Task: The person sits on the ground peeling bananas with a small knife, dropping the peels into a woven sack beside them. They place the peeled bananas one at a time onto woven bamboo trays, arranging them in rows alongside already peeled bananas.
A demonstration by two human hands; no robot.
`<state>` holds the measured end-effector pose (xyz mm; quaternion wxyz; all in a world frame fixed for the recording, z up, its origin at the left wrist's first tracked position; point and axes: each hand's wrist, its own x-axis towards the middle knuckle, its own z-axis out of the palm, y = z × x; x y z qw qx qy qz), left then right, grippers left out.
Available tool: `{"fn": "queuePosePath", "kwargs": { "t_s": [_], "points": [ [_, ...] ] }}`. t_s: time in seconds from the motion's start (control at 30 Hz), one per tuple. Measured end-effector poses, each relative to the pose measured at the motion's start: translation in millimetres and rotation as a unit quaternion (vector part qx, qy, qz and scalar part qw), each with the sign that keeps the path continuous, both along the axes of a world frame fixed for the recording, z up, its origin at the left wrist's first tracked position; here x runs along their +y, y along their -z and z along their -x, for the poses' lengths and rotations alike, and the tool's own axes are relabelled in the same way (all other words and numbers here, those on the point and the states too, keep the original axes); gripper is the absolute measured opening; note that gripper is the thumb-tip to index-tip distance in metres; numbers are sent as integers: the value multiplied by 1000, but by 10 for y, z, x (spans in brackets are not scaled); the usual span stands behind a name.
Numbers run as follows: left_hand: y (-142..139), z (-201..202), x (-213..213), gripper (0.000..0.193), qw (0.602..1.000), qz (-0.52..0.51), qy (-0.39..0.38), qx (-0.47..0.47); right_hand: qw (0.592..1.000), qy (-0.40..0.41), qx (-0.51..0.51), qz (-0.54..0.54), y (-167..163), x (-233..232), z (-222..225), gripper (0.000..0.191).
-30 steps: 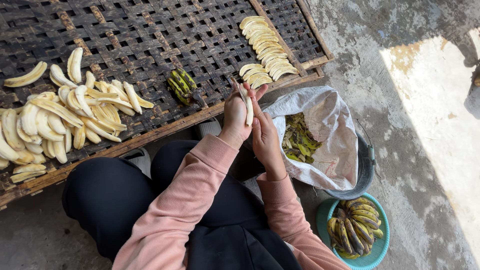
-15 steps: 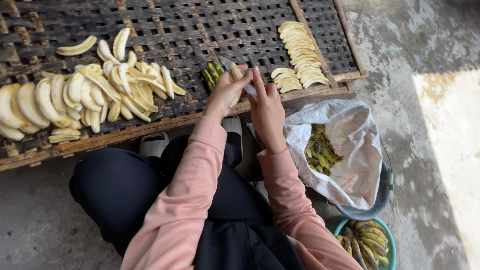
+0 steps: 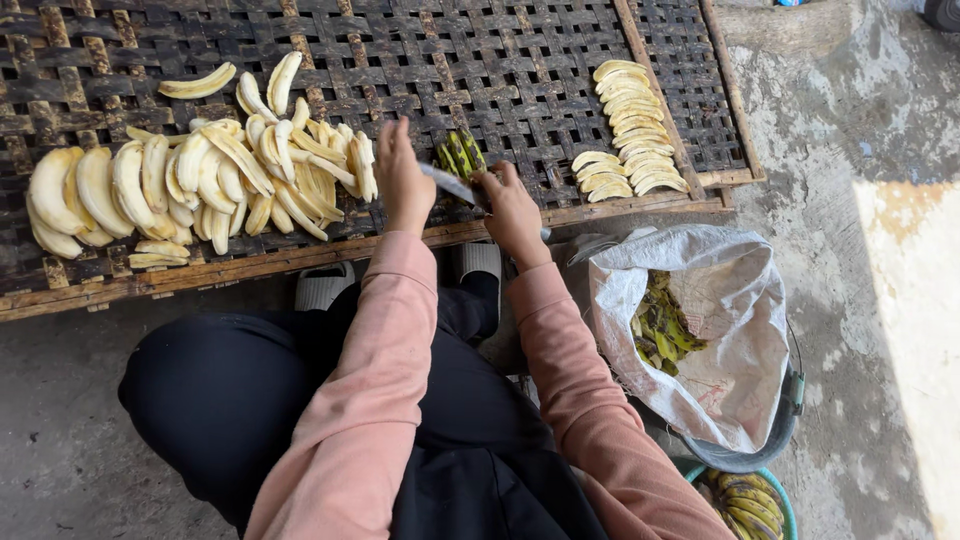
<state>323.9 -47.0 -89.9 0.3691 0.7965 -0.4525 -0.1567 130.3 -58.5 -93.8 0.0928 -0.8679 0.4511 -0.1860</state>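
My left hand [image 3: 400,182] rests on the woven bamboo drying rack [image 3: 560,60], right beside a big pile of peeled, sliced bananas [image 3: 200,185]. Its back faces me, so what its fingers hold is hidden. My right hand [image 3: 512,208] is closed on a knife [image 3: 447,183], and the thin grey blade points left toward my left hand. A small bunch of green unpeeled bananas [image 3: 458,152] lies on the rack just behind the blade, between both hands.
A neat row of banana slices [image 3: 628,128] lies at the rack's right end. A white sack with green peels [image 3: 730,300] sits in a dark basin [image 3: 790,410] at my right. A teal basin of green bananas [image 3: 752,505] is below it. My knees and sandals [image 3: 322,288] touch the rack's wooden front edge.
Both hands have dropped from in front of me down onto the rack. The pale slice held between them earlier is gone, and the knife blade now shows between the hands.
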Motion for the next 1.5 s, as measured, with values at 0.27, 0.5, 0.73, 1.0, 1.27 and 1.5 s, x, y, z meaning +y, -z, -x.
{"fn": "queuePosePath", "kwargs": {
  "t_s": [0.27, 0.5, 0.73, 1.0, 1.27, 1.5],
  "points": [
    [-179, 137, 78, 122, 993, -67, 94, -6, 985, 47, -151, -68, -166, -367, 55, 33],
    [-190, 417, 20, 141, 948, -109, 277, -113, 746, 184, -353, -534, -142, -629, 425, 31],
    [52, 913, 56, 124, 940, -61, 301, -148, 937, 291, -116, -157, -114, -582, 539, 36],
    [28, 1160, -132, 72, 972, 8, 195, -133, 922, 267, -276, -42, -195, -498, 424, 40],
    [-37, 979, -347, 35, 981, 27, -30, 190, 881, 277, -383, 5, -795, -101, 1325, 29],
    [-221, 1279, -461, 29, 587, 44, 125, 799, 905, 414, -91, 40, -869, 1235, 2840, 54]
  ]
}}
